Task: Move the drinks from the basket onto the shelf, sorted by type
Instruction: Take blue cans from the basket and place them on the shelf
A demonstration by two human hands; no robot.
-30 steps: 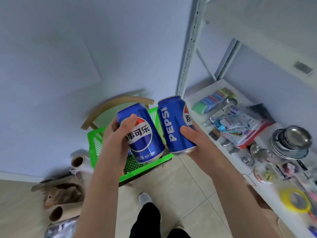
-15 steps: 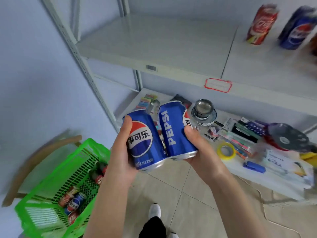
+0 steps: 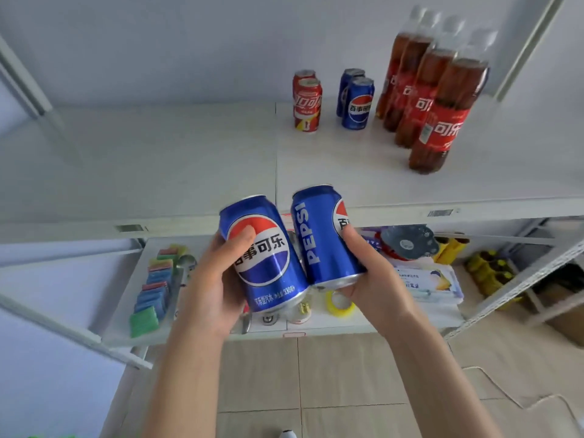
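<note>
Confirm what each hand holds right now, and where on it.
The left hand holds a blue Pepsi can around its side, thumb on the logo. The right hand holds a second Pepsi can low on its side, near the base.

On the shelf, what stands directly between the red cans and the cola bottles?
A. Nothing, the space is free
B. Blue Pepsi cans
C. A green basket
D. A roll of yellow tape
B: two blue Pepsi cans stand in a row on the upper shelf, with the red cans to their left and the cola bottles to their right.
</note>
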